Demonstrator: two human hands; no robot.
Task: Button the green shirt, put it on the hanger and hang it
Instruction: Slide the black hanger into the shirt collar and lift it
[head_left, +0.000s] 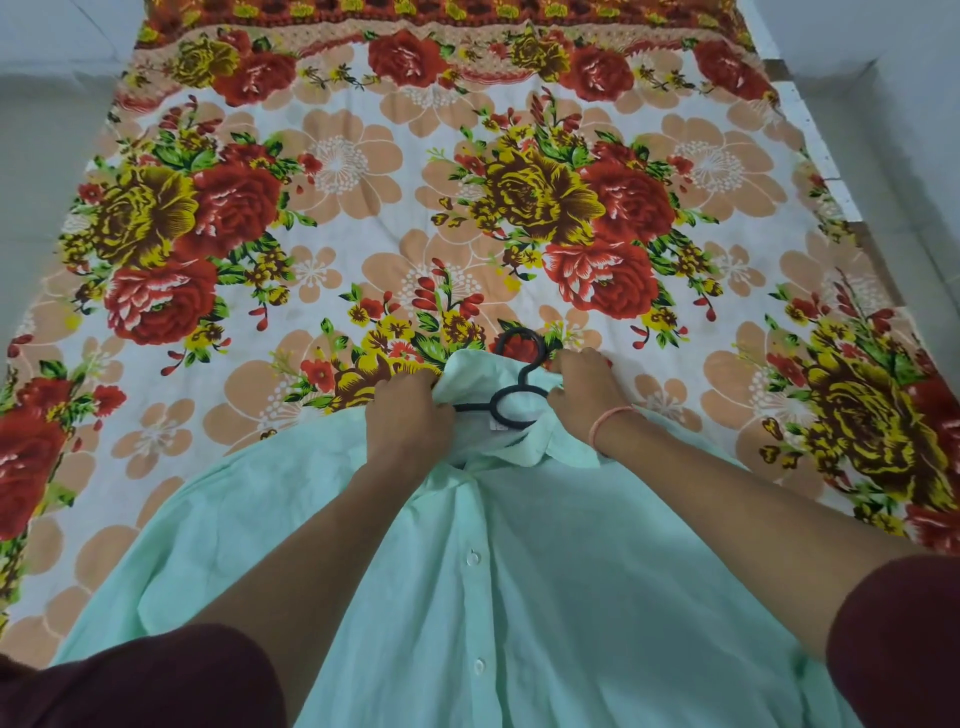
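- Green shirt (519, 571) lies front-up on the floral bedsheet (363, 208). It fills the 6 o'clock half of the view, with its collar (530, 449) pointing to 12 o'clock.
- Two white buttons (472, 559) show along the placket, and the front looks closed there. From that I judge the buttoning done, though bunched cloth hides the top near the collar.
- The black hanger (511, 402) sits in the neck opening. Its hook pokes out past the collar toward 12 o'clock, and its arms run under the cloth.
- The left hand (408, 415), at 9 o'clock of the hanger, grips the collar's edge with curled fingers.
- The right hand (582, 389), at 3 o'clock and wearing a pink wristband (610, 418), grips the opposite edge.
- The hands are apart, with the hanger's neck between them.
- The step in hand, as I read it, is settling collar and shoulders over the hanger.
- Left to do: lift the shirt by the hook and hang it. No rail or peg is in view.
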